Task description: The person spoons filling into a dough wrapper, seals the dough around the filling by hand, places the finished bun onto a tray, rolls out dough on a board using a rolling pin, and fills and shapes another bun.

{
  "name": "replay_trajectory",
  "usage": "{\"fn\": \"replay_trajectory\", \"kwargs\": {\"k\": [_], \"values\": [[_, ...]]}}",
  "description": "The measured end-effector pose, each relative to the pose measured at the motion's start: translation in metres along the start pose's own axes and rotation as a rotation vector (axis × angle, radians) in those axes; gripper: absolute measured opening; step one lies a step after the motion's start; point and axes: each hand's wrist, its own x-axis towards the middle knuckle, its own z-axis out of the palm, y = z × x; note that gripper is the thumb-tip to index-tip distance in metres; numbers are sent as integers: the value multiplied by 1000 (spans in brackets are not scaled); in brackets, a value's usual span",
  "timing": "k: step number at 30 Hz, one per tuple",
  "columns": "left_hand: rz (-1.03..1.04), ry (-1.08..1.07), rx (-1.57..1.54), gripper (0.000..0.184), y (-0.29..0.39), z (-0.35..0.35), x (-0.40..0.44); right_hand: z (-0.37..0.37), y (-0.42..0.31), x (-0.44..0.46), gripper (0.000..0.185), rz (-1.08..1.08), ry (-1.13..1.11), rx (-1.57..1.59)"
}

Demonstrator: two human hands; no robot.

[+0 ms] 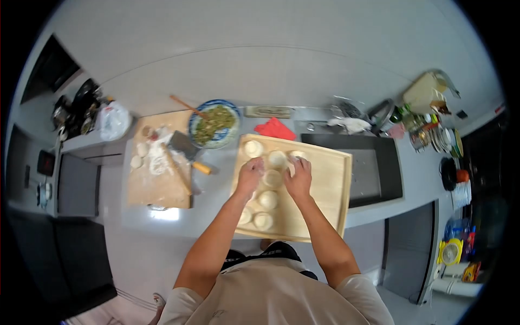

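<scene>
- Both bare hands, left grip [251, 176] and right grip [299, 177], are over the tray [327, 187]. The left is curled and blurred, so I cannot tell whether it holds anything; the right looks open, fingers bent and thumb apart, with nothing seen between them.
- At least seven dough rounds [267, 200] lie on the tray's left and middle parts. One sits between the hands; another, at the far side, is partly hidden by the right fingers, and contact there is unclear.
- The step in hand looks like setting out or adjusting shaped dough on the tray. The next move probably calls for a light, level touch, so that soft pieces keep their shape and spacing; the tray's right part offers room.
- Left of the tray, on the tabletop [214, 189], are a bowl of green filling [214, 124], a cleaver [184, 144] and a floured board [138, 187] bearing a rolling pin [177, 172] and small dough pieces [136, 161].
- Beyond the tray's far edge lies a red cloth [275, 128]; to its right is the sink [368, 165].
- Writing: pale lettering on the dark shorts [279, 252] is too blurred to read. A red-and-yellow packet [470, 272], far right, has no legible label, and I can make out no brand.
</scene>
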Motion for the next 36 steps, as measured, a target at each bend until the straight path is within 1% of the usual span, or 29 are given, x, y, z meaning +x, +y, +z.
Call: {"fn": "replay_trajectory", "kwargs": {"k": [1, 3, 4, 6, 9, 10, 11, 13, 14, 16, 17, 18, 19, 21, 22, 24, 25, 27, 28, 29, 30, 31, 32, 33, 34, 36], "values": [[25, 36, -3, 38, 1, -20, -6, 7, -19, -6, 46, -33, -7, 27], [111, 85, 153, 39, 5, -68, -21, 31, -67, -16, 38, -118, 20, 99], [129, 132, 153, 39, 7, -97, -30, 45, -97, -21, 38, -152, 6, 134], [151, 129, -70, 29, 12, -148, -50, 70, -151, -33, 34, -179, -38, 147], [150, 224, -125, 29, 24, -236, -86, 120, -230, -58, 31, -271, -54, 217], [142, 262, -142, 29, 29, -267, -97, 137, -256, -67, 30, -177, -162, 261], [147, 270, -154, 29, 33, -297, -105, 153, -280, -74, 30, -190, -169, 258], [171, 293, -111, 32, 37, -354, -122, 181, -322, -90, 27, -164, -327, 360], [168, 331, -198, 32, 38, -374, -129, 192, -340, -97, 27, -162, -338, 356], [155, 365, -221, 31, 37, -411, -136, 212, -368, -101, 23, -166, -525, 395], [147, 397, -239, 30, 36, -427, -136, 223, -379, -100, 23, -167, -527, 388], [141, 415, -157, 33, 37, -442, -135, 235, -388, -99, 22, -217, -538, 338], [135, 416, -164, 33, 36, -455, -134, 246, -394, -98, 21, -265, -553, 289], [147, 530, 49, 36, 34, -478, -127, 271, -402, -89, 22, -248, -587, 251], [140, 540, 45, 36, 33, -486, -122, 285, -405, -83, 22, -233, -609, 220], [164, 619, 140, 33, 31, -502, -111, 318, -409, -73, 24, -237, -642, 231], [152, 627, 145, 33, 32, -509, -104, 335, -410, -67, 25, -235, -660, 240], [172, 666, 319, 35, 33, -521, -89, 368, -413, -58, 26, -231, -688, 258], [157, 662, 330, 35, 45, -527, -83, 383, -416, -52, 26, -239, -703, 267], [138, 666, 452, 38, 56, -534, -77, 397, -418, -49, 26, -222, -713, 272], [120, 669, 570, 40, 56, -545, -65, 410, -420, -43, 31, -220, -735, 274], [106, 665, 572, 40, 56, -555, -51, 423, -423, -38, 36, -221, -757, 275], [238, 692, 714, 47, 57, -566, -38, 434, -426, -34, 36, -210, -765, 276], [374, 712, 855, 54, 58, -576, -25, 445, -429, -32, 38, -182, -694, 302], [423, 685, 892, 58, 60, -586, -12, 454, -432, -32, 39, -152, -623, 325], [378, 637, 948, 56, 62, -594, 2, 468, -440, -31, 40, -111, -596, 329]]}}
